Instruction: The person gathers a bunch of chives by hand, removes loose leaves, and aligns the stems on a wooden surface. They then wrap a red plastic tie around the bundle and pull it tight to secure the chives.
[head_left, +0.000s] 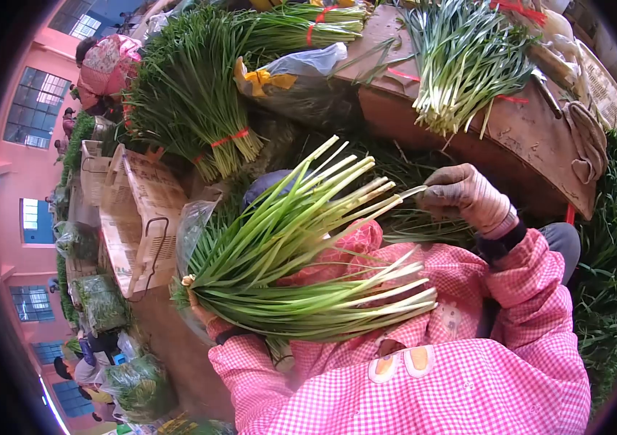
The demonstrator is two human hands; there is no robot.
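A loose bundle of garlic chives [272,254], long green leaves with pale stem ends, fans out across my lap in two parts. My left hand [205,313] is wrapped round its leafy end at the left; most of its fingers are hidden behind the leaves. Above the pink checked smock [410,370], my right hand [468,197], in a dirty knitted glove, is closed. Its thumb and fingertips pinch the white end of one chive stalk [413,192] at the bundle's upper right edge.
Tied chive bunches [207,94] are piled at upper left. Another bunch [464,65] lies on a brown board [540,148] with a glove [585,141]. A plastic crate [141,210] stands at left. Loose greens [616,268] cover the right. Other people [107,69] are at far left.
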